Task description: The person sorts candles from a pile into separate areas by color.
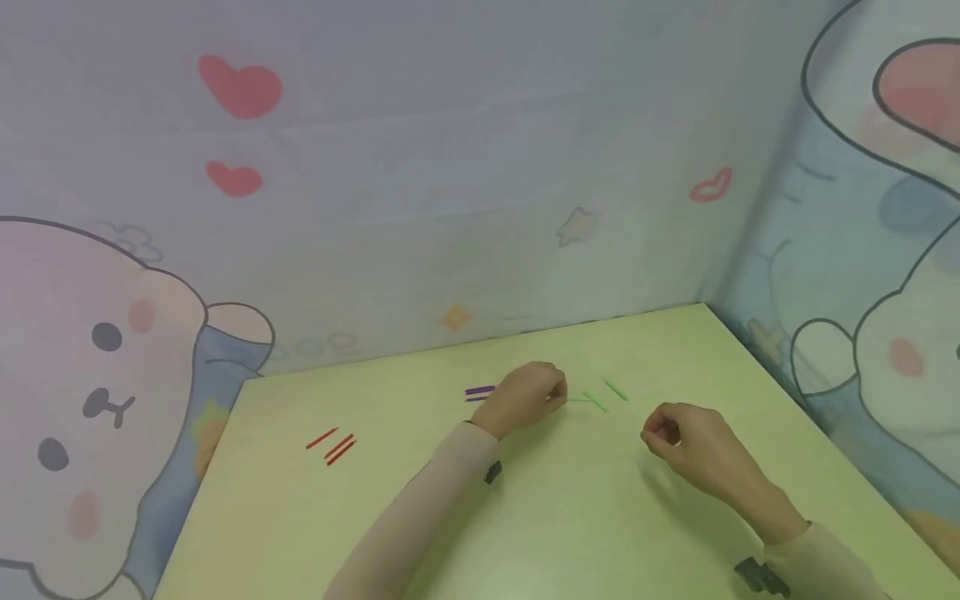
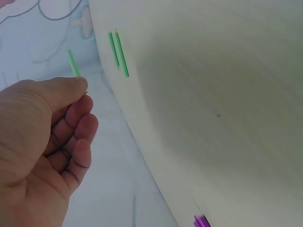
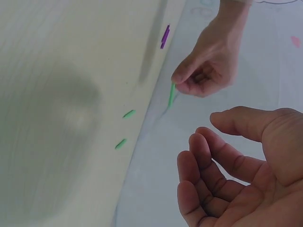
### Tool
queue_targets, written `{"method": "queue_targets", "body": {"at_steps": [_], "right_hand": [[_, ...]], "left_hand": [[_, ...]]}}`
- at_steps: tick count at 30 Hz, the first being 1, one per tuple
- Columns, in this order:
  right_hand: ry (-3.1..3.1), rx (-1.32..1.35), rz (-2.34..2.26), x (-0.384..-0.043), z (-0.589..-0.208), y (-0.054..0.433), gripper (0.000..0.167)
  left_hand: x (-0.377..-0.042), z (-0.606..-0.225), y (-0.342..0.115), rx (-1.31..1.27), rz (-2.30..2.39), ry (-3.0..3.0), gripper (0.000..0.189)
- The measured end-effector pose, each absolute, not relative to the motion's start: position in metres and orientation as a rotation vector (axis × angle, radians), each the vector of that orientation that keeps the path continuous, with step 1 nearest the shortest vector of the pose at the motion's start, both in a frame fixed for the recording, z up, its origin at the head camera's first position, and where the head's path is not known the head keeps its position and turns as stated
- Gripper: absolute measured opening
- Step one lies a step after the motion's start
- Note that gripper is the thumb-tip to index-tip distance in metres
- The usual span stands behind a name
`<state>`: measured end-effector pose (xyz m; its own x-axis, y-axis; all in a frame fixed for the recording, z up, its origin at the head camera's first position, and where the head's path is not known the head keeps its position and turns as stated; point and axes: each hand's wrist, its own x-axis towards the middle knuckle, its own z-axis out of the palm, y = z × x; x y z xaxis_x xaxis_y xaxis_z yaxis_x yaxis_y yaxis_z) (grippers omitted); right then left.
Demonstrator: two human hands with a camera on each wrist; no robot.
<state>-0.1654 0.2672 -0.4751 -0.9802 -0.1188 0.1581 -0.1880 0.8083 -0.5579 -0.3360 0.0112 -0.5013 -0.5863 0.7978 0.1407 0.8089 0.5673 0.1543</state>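
Observation:
My left hand point(image 1: 525, 396) pinches one end of a thin green stick point(image 2: 74, 64) between thumb and forefinger, above the table toward its back. The stick's free end points away from the fingertips. Two more green sticks, one nearer point(image 1: 596, 402) and one farther right point(image 1: 616, 389), lie side by side on the table, just right of that hand. Purple sticks point(image 1: 480, 390) lie left of the left hand, partly hidden by it. My right hand point(image 1: 697, 446) hovers in front of the green sticks, its fingers loosely curled and a gap between thumb and forefinger point(image 3: 203, 137); it holds nothing.
Three red sticks point(image 1: 339, 446) lie slanted on the left part of the pale yellow-green table point(image 1: 570, 517). A cloth printed with cartoon animals and hearts point(image 1: 450, 167) hangs behind the table's back edge and along its right side.

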Motion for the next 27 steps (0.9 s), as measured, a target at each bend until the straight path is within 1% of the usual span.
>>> {"method": "queue_targets", "body": {"at_steps": [8, 12, 16, 27], "right_hand": [[-2.858, 0.204, 0.889, -0.162, -0.473, 0.274, 0.006], [-2.850, 0.193, 0.881, -0.161, -0.471, 0.277, 0.007], [-2.846, 0.180, 0.869, -0.160, -0.469, 0.281, 0.007], [-2.837, 0.160, 0.875, -0.156, -0.469, 0.290, 0.007]], "left_hand": [[-0.352, -0.506, 0.064, -1.587, -0.231, -2.622, 0.015], [-0.355, -0.513, 0.084, -1.605, -0.211, -2.637, 0.010], [-0.357, -0.521, 0.095, -1.611, -0.201, -2.666, 0.006], [-0.364, -0.528, 0.120, -1.650, -0.161, -2.637, 0.009]]}}
